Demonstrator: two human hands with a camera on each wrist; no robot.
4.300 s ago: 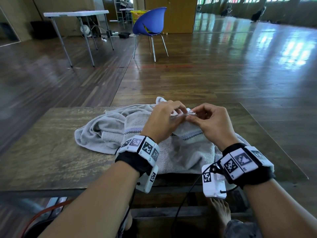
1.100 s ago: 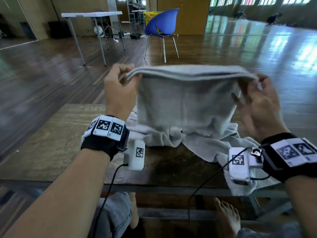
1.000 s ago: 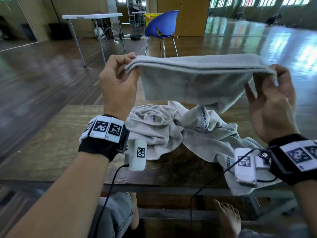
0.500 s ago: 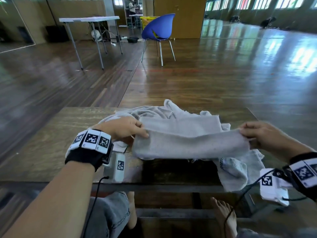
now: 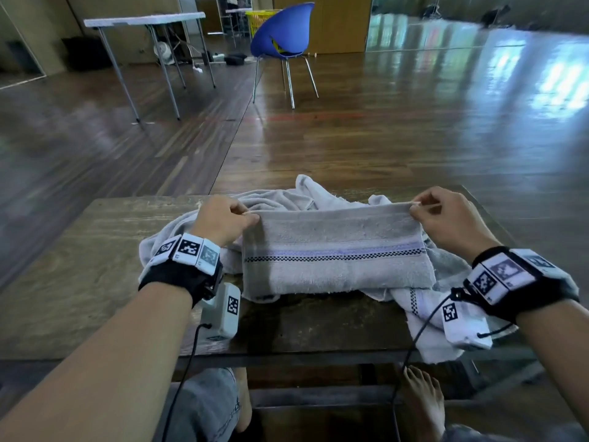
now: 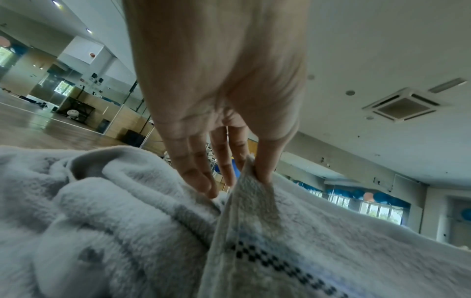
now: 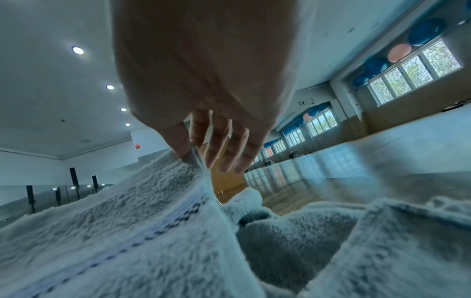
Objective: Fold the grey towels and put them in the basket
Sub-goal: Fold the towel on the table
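Note:
A grey towel (image 5: 334,260) with a checkered stripe lies folded on the wooden table (image 5: 79,275), its far edge stretched between my hands. My left hand (image 5: 223,223) pinches the far left corner, thumb and finger on the cloth (image 6: 251,175). My right hand (image 5: 446,218) pinches the far right corner (image 7: 191,157), its other fingers loose. A second grey towel (image 5: 280,197) lies crumpled under and behind the folded one and hangs over the table's front edge at the right (image 5: 427,317). A yellow basket (image 5: 256,17) shows far back, behind a blue chair.
The blue chair (image 5: 282,33) and a white folding table (image 5: 143,20) stand on the wooden floor beyond my table. Bare tabletop lies to the left of the towels. My knees and bare feet (image 5: 420,400) are under the table's front edge.
The towel was held up in the air, then brought down onto the table. Both hands have now drawn its upper layer toward the far side, so the checkered stripe shows.

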